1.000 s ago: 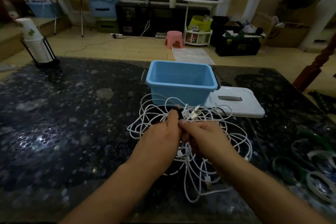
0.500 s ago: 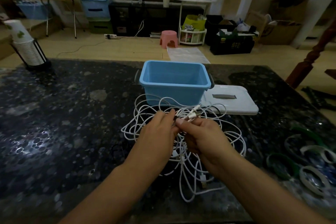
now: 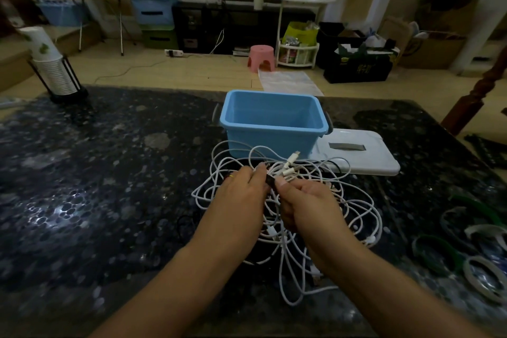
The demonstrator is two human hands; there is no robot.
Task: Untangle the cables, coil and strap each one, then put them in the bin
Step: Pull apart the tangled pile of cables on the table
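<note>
A tangle of white cables (image 3: 356,208) lies on the dark speckled table just in front of the empty blue bin (image 3: 274,134). Both hands are in the middle of the tangle. My left hand (image 3: 241,197) and my right hand (image 3: 307,206) meet at a small dark plug end (image 3: 270,180), each pinching it between thumb and fingers. Two white connector ends (image 3: 290,164) stick up just beyond the fingertips. A thin black cable (image 3: 186,221) shows under the white loops at the left.
The bin's white lid (image 3: 365,156) lies flat to the right of the bin. Several green and white strap loops (image 3: 466,244) lie at the table's right edge. A stack of paper cups in a black holder (image 3: 52,68) stands at the far left corner.
The hands stayed together on the dark plug end while the view shifted slightly; the white connector ends now stand a little further out beyond the fingertips.
</note>
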